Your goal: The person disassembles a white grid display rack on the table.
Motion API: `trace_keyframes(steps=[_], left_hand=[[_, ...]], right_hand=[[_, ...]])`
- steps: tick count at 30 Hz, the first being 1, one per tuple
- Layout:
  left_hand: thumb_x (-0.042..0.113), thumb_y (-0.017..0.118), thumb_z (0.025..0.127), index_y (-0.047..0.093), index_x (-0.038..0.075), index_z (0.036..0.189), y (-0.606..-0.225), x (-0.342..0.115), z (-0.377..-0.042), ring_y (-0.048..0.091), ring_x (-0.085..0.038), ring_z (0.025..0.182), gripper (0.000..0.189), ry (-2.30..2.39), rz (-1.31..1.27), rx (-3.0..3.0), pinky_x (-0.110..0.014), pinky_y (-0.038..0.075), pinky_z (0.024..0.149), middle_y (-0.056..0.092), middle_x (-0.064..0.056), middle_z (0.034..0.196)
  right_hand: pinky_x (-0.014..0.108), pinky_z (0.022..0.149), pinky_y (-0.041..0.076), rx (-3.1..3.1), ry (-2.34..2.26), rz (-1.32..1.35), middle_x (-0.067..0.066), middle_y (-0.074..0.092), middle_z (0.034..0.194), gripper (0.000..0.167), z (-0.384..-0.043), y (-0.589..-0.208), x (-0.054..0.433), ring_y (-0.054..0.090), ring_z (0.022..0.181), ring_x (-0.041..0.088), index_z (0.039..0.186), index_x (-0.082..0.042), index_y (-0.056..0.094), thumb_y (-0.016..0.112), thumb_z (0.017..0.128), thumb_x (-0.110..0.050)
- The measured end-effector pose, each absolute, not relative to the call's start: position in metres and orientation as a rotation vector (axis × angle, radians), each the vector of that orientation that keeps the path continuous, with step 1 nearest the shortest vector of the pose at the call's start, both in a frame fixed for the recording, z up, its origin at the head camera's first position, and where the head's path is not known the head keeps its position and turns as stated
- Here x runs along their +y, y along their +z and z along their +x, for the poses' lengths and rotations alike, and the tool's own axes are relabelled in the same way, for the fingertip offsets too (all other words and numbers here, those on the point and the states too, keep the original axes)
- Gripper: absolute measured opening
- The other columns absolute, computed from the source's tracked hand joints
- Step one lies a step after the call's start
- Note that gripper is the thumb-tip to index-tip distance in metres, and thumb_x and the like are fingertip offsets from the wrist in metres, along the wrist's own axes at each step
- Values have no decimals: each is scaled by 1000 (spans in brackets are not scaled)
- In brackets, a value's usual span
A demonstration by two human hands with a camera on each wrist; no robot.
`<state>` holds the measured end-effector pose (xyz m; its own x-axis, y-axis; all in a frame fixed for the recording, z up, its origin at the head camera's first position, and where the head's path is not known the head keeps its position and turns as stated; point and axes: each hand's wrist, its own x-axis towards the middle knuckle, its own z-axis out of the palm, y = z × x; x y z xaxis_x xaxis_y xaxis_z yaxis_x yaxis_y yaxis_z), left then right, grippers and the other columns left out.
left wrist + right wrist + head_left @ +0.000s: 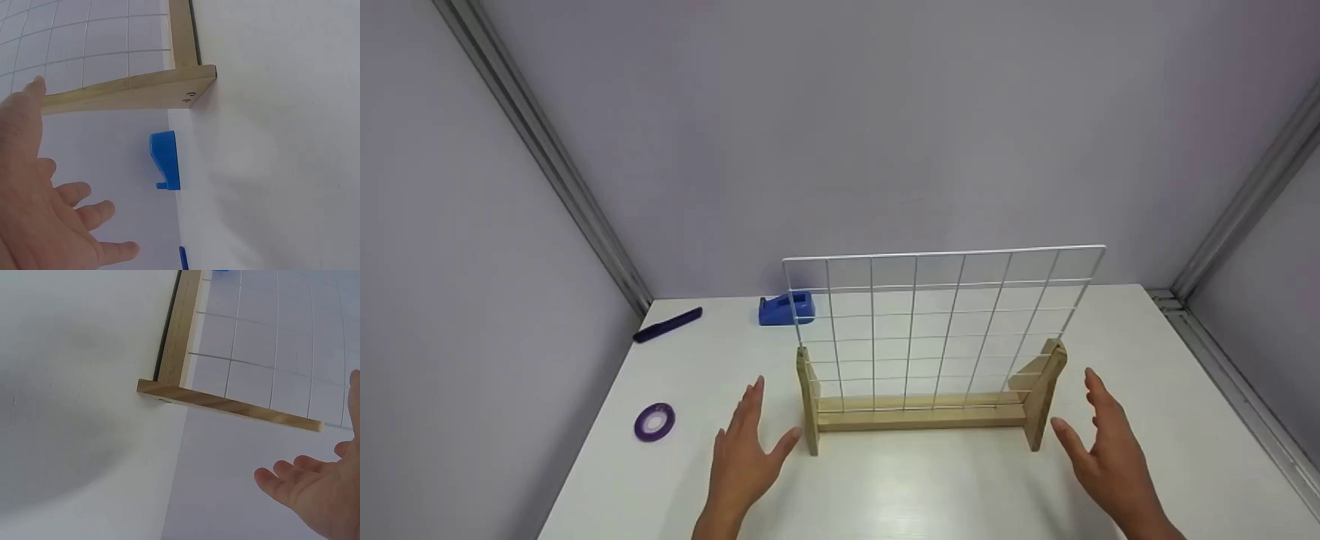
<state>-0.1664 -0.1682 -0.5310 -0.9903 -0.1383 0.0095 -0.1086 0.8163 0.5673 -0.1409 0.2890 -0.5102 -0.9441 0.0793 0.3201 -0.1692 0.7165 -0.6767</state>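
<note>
A white wire grid panel (893, 337) stands upright in a wooden stand (922, 418) with a board at each end. My left hand (744, 459), fingers spread, hovers just left of the stand's left end board (135, 93). On the other side my right hand (1112, 457) is held with its thumb apart from the fingers, near the right end board (225, 405). Nothing is in either palm. In the left wrist view, two screw heads show on the outer face of the left board.
Behind the grid's left edge sits a blue tape dispenser (786, 309). A dark blue bar-shaped object (667, 325) lies at the table's back left corner. Nearer is a purple ring-shaped roll (654, 422). Pale walls (885, 135) enclose the white table (900, 487) at the back and sides.
</note>
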Motion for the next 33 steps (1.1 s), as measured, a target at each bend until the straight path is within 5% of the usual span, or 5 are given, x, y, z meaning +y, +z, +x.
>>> trace_keyframes(steps=[6, 14, 20, 28, 33], left_hand=[[55, 73, 88, 12, 36, 163, -530, -163, -171, 29, -35, 154, 98, -1053, 217, -2918, -66, 27, 122, 22, -5, 170], [52, 76, 86, 16, 40, 162, -528, -160, -179, 29, -33, 154, 98, -1243, 210, -2853, -56, 32, 123, 24, 0, 170], [47, 77, 87, 18, 41, 161, -527, -158, -186, 30, -35, 153, 95, -1354, 144, -2787, -57, 32, 123, 27, -1, 169], [44, 76, 90, 21, 39, 162, -529, -157, -187, 36, -41, 150, 91, -1381, 144, -2766, -63, 34, 120, 31, -7, 167], [46, 75, 90, 20, 43, 161, -527, -151, -194, 42, -39, 146, 90, -1437, 100, -2723, -65, 37, 117, 30, -6, 167]], right_hand=[[28, 102, 51, -2514, 1033, 17, 21, 49, 150, 72, -139, -509, 273, 53, 132, 39, 161, -15, 29, 66, 100, -19], [28, 100, 55, -2514, 1114, 33, 19, 48, 153, 68, -144, -510, 253, 56, 132, 42, 159, -11, 31, 65, 101, -21], [-11, 92, 32, -2466, 1199, 47, 18, 51, 151, 65, -148, -511, 238, 55, 133, 40, 158, -10, 33, 64, 101, -18], [48, 102, 55, -2473, 1256, 47, 16, 51, 152, 71, -155, -515, 212, 56, 134, 37, 160, -18, 31, 67, 99, -20], [50, 100, 56, -2464, 1289, 44, 15, 51, 152, 72, -162, -516, 204, 56, 135, 36, 160, -21, 31, 68, 99, -21]])
